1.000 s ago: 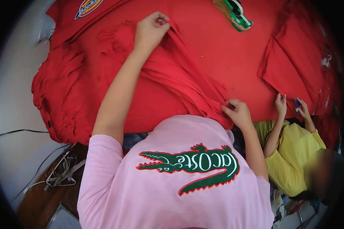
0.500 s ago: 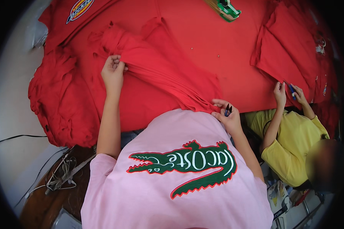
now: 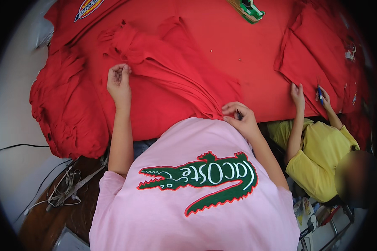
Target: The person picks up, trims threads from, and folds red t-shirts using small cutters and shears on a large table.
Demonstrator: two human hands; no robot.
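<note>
Spread across the red table (image 3: 238,54): a bunched red garment (image 3: 171,79), gathered into folds running from upper left down to the table's near edge. Left hand (image 3: 119,81) pinching the garment's left fold; right hand (image 3: 238,117) gripping its narrowed end at the near edge, a dark pen (image 3: 240,114) between fingers.

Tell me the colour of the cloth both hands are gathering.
Red, plain: the bunched cloth shows best in the head view.
</note>
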